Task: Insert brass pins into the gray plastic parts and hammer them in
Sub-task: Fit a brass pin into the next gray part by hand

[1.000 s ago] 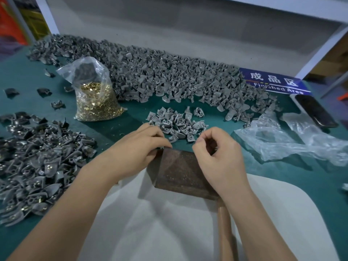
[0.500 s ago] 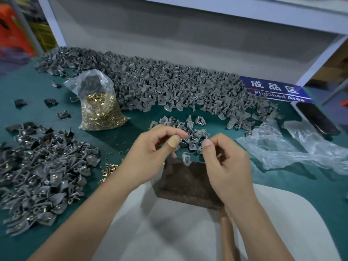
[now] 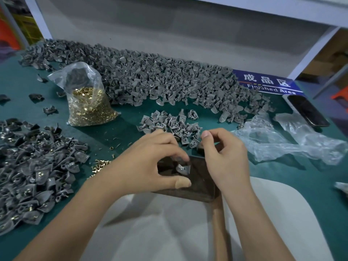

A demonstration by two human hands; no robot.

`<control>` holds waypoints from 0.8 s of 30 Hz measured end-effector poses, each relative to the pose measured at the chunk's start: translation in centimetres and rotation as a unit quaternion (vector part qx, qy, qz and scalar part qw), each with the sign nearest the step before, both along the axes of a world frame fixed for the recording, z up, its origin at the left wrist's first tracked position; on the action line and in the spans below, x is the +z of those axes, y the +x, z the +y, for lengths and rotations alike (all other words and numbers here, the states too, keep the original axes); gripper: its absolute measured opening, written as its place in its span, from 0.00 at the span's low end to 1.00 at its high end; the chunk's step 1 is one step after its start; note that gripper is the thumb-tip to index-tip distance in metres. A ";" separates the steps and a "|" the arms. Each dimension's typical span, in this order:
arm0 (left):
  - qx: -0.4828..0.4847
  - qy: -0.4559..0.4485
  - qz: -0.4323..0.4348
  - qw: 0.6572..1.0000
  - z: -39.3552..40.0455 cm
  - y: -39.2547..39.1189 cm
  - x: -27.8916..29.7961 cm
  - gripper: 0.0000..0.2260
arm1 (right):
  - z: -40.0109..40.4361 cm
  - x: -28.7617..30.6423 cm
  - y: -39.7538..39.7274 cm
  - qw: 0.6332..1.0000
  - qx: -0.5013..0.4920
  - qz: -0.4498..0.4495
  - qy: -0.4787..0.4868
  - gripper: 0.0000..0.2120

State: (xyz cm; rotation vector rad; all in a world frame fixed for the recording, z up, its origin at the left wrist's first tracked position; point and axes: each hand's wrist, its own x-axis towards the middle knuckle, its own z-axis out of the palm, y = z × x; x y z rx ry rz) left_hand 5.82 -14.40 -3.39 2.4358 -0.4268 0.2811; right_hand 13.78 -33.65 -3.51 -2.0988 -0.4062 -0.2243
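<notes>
In the head view, the left hand (image 3: 150, 166) is curling its fingers over a gray plastic part (image 3: 183, 168), holding it down on a dark brown block (image 3: 199, 183), with a bandage on the thumb. The right hand (image 3: 224, 159) is hovering just beside it, fingers curled with thumb and forefinger pinched together; what they are pinching is too small to tell. A wooden handle (image 3: 219, 221) is running from the block toward the viewer. A small cluster of gray parts (image 3: 169, 125) is lying just beyond the hands, a long heap (image 3: 150, 76) stretching behind it. A clear bag of brass pins (image 3: 88, 106) is standing at the left, loose pins (image 3: 99, 164) lying beside the left wrist
</notes>
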 end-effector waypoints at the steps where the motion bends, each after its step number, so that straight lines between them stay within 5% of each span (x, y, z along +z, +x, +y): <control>1: -0.002 0.003 0.002 1.000 0.0 0.0 0.0 0.17 | 0.0 0.0 0.0 1.000 0.003 0.000 0.006 0.07; 7: 0.071 -0.164 0.019 0.984 0.4 0.3 -0.1 0.05 | 0.4 0.6 -0.3 0.995 0.026 -0.014 0.090 0.15; 11: 0.105 -0.342 0.022 0.933 -0.3 0.6 -0.7 0.03 | 0.7 0.4 -0.7 0.990 0.073 0.012 0.118 0.17; 24: 0.165 -0.382 -0.024 0.909 -2.1 0.8 -2.1 0.03 | 0.6 0.9 -1.0 0.979 0.114 0.077 0.148 0.04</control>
